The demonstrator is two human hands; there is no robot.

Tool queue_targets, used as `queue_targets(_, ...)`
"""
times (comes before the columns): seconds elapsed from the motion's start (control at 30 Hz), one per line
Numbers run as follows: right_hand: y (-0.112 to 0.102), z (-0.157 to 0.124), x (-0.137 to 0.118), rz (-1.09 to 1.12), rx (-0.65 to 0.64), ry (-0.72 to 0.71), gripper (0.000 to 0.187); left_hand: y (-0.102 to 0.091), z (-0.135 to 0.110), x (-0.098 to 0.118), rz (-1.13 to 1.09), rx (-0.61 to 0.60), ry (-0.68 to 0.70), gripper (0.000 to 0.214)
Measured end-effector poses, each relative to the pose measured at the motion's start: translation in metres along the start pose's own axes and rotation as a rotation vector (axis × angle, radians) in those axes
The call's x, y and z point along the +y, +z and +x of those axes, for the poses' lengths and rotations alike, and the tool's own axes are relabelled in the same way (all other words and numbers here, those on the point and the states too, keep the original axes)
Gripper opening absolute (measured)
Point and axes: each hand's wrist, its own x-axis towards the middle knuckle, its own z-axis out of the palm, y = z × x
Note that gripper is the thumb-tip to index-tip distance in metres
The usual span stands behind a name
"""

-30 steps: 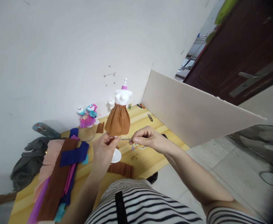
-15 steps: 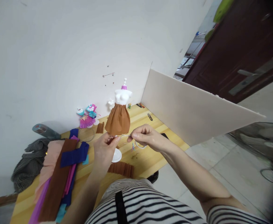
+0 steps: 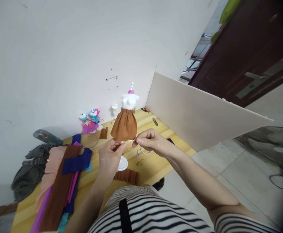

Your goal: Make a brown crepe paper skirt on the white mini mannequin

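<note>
A small white dress form (image 3: 130, 101) wears a gathered brown skirt (image 3: 125, 124) and leans slightly to the right. At the skirt's lower edge, my left hand (image 3: 110, 158) is closed in a pinch on the hem. My right hand (image 3: 153, 141) is closed too, its thumb and finger gripping a thin, shiny metal needle (image 3: 129, 140). That needle reaches left along the hem to my left fingertips. Below the hands shows the form's round white base (image 3: 122, 163), partly hidden by my left hand.
Folded fabric strips, brown (image 3: 59, 191) and blue (image 3: 77, 161) among them, lie at the left. Doll clothes (image 3: 90, 121) stand by the wall. Thread snips (image 3: 155, 121), a white ring (image 3: 145, 151) and pleated brown cloth (image 3: 127, 176) lie on the wooden table (image 3: 156, 165). A white panel (image 3: 199, 113) borders the right.
The dress form and skirt have shifted a little to the right, and my left hand with them. My right hand has stayed nearly in place, with the needle still in its fingers.
</note>
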Motion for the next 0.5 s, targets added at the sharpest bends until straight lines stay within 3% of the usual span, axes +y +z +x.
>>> queue_targets(0.5,-0.0007,-0.0028,0.0013,-0.024,0.0,-0.04,0.044,0.0023,-0.0018,-0.0023,0.024,-0.055,-0.003,0.011)
